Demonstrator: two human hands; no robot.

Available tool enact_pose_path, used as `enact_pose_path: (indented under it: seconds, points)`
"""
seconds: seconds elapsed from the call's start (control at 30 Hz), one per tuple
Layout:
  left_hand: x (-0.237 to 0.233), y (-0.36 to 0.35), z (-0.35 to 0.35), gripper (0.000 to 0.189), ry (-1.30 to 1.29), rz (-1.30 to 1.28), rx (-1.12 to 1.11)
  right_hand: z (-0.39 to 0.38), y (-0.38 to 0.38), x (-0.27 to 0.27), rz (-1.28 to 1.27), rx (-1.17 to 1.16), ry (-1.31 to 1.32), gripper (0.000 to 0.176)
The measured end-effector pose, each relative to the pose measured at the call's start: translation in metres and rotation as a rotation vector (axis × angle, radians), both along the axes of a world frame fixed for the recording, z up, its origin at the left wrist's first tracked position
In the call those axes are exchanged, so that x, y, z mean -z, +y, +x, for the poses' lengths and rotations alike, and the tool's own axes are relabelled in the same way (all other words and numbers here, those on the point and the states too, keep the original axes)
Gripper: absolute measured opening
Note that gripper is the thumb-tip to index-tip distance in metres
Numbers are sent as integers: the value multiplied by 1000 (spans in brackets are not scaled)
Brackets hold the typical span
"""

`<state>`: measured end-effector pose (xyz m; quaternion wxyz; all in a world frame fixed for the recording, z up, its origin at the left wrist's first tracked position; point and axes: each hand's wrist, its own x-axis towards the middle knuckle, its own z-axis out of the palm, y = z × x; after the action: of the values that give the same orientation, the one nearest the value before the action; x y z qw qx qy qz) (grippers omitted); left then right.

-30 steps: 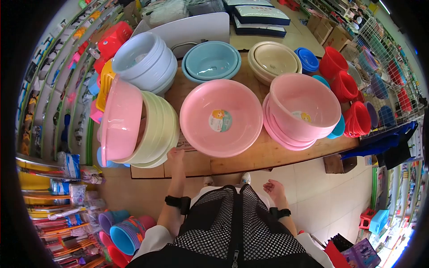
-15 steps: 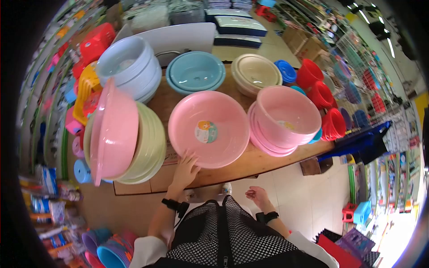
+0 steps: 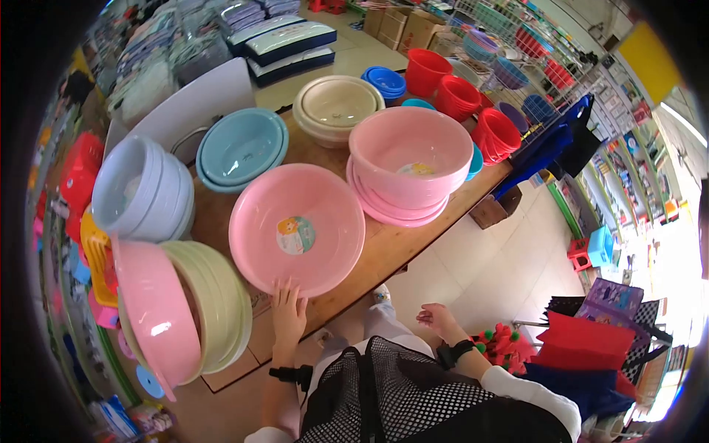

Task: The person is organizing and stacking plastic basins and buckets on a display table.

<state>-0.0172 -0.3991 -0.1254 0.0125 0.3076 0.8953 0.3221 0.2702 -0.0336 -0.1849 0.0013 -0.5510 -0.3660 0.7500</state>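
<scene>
A round pink basin (image 3: 336, 251) with a sticker on its inner bottom sits near the front of the wooden table. My left hand (image 3: 289, 314) touches its near rim, fingers stretched out and spread. Away from the table, my right hand (image 3: 441, 320) hangs in the air with loosely bent fingers and nothing in it. To the right of the basin stands a stack of pink tubs (image 3: 402, 192). On the left, a large pink basin (image 3: 151, 310) leans on its side against pale green basins (image 3: 214, 295).
Light blue tubs (image 3: 166, 192), teal basins (image 3: 255, 166) and cream basins (image 3: 314, 129) stand along the back of the wooden table (image 3: 369, 258). Red buckets (image 3: 458, 96) are at its right end. A red bag (image 3: 583, 340) is at the lower right, and goods shelves line both sides.
The view has swung to the right, so the table appears tilted and shifted left. My left hand remains at the pink basin's rim. My right hand still hangs free.
</scene>
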Motion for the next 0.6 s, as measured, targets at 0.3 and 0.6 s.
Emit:
enact_pose_path:
  seconds: [0.3, 0.6]
  points:
    - [12, 31, 9, 49, -28, 54, -315, -83, 148, -4, 172, -8, 187, 31]
    - [-83, 249, -58, 49, -555, 659, -490, -255, 353, -145, 498, -109, 373, 77]
